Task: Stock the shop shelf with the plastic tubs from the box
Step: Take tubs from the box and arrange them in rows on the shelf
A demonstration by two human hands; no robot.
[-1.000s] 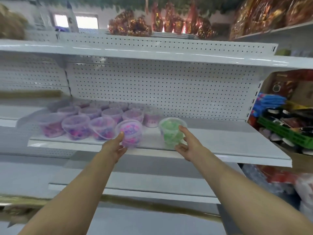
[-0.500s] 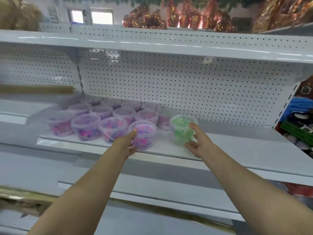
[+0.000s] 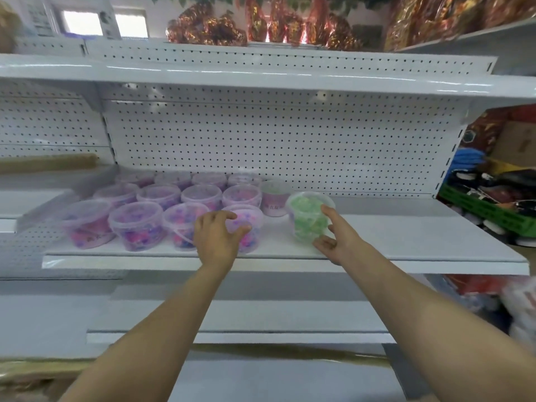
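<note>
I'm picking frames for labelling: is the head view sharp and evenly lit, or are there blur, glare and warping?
Head view: soft overall, tub labels unreadable; edges smear, worst at the red packages lower right. Bright window blows out; glare streaks on the upper shelf. Wide-angle lens bows the shelves. Both hands are fairly clear.

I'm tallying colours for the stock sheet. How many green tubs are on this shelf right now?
1. The green tub stands at the right end of the front row on the shelf, against the right hand. All the other tubs look pink or purple; none seems hidden.

White pegboard back panel (image 3: 261,146), bright window (image 3: 78,21) above, foil-wrapped goods (image 3: 208,30) on top.
</note>
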